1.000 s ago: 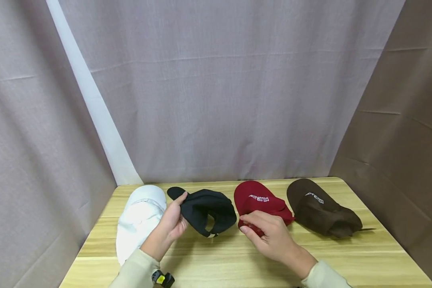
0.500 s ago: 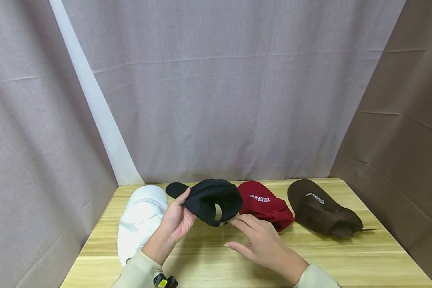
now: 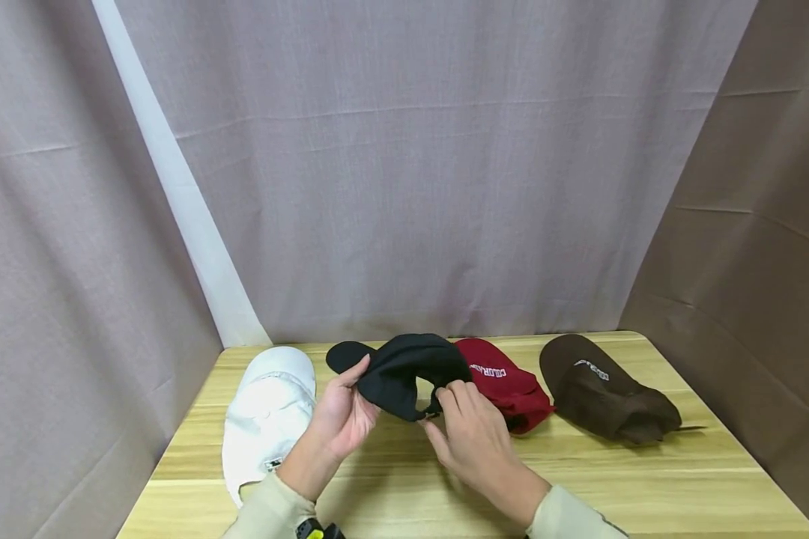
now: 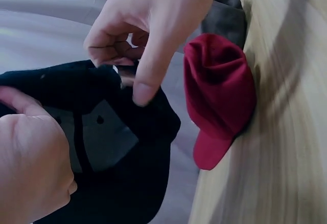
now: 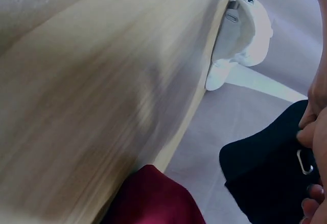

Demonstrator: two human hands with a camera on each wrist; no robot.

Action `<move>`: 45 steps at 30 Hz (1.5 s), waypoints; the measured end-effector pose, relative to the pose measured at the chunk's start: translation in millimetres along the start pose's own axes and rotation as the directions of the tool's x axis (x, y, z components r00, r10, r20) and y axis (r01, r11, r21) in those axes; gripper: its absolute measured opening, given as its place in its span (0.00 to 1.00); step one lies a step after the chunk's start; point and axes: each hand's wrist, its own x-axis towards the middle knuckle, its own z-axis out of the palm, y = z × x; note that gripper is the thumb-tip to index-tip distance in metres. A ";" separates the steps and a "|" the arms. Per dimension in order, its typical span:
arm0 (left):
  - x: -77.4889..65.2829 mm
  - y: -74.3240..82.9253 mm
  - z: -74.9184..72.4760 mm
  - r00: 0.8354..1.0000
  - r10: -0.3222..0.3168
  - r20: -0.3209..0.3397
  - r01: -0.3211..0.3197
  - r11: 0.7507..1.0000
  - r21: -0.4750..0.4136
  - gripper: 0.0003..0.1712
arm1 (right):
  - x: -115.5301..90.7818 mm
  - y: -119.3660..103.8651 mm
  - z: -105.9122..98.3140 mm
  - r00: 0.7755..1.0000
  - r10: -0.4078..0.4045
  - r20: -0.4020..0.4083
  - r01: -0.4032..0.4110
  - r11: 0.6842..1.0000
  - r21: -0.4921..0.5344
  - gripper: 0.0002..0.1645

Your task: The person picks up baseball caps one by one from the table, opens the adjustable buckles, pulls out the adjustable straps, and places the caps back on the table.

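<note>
One black cap [image 3: 411,353] is already lifted, gripped by the left hand [image 3: 344,415]; its strap [image 3: 434,410], at 5 o'clock, is pinched by the right hand [image 3: 475,434]; strap handling appears unfinished.

Black cap [image 3: 392,376], held aloft, brim leftward

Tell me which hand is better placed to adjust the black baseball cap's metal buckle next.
Probably the right hand: its thumb and fingers are at the metal buckle, while the left hand holds the black baseball cap near its brim.
</note>
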 end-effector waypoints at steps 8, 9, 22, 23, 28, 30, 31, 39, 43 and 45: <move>0.2 3.5 -3.1 0.999 0.026 -0.036 -0.026 1.000 0.009 0.25 | 2.1 12.6 -1.4 0.994 0.005 -0.109 0.005 0.995 0.095 0.19; -0.4 3.8 -3.7 0.997 0.038 -0.067 -0.037 0.999 0.015 0.24 | 2.9 14.8 -2.6 0.991 0.007 -0.134 0.009 0.992 0.124 0.19; -7.3 5.8 -10.6 0.926 0.031 -0.376 0.073 0.963 0.258 0.28 | 13.6 31.6 -20.4 0.957 0.036 -0.289 0.106 0.882 0.460 0.20; -8.0 5.8 -11.2 0.922 0.016 -0.388 0.100 0.956 0.276 0.30 | 13.8 30.6 -21.5 0.960 0.048 -0.277 0.097 0.867 0.488 0.20; -12.2 5.3 -10.9 0.900 -0.048 -0.433 0.191 0.937 0.292 0.33 | 14.4 23.4 -27.6 0.973 0.113 -0.203 0.033 0.797 0.603 0.18; -13.8 5.3 -9.3 0.897 -0.058 -0.438 0.210 0.928 0.309 0.32 | 15.3 20.8 -29.7 0.974 0.135 -0.183 0.009 0.779 0.627 0.22; -14.2 5.1 -8.1 0.899 -0.059 -0.435 0.220 0.918 0.331 0.32 | 15.8 19.9 -30.8 0.974 0.145 -0.177 0.000 0.773 0.634 0.26; -15.7 -1.0 5.6 0.899 0.102 -0.425 0.257 0.663 0.703 0.31 | 18.8 15.6 -38.6 0.974 0.161 -0.161 -0.011 0.739 0.673 0.33; -18.6 -6.0 16.3 0.876 0.282 -0.392 0.233 0.465 0.854 0.35 | 21.1 14.2 -41.1 0.972 0.161 -0.171 -0.003 0.735 0.678 0.33; -20.9 -6.7 21.6 0.855 0.373 -0.361 0.221 0.368 0.903 0.38 | 22.9 13.4 -42.2 0.971 0.158 -0.178 0.005 0.735 0.678 0.32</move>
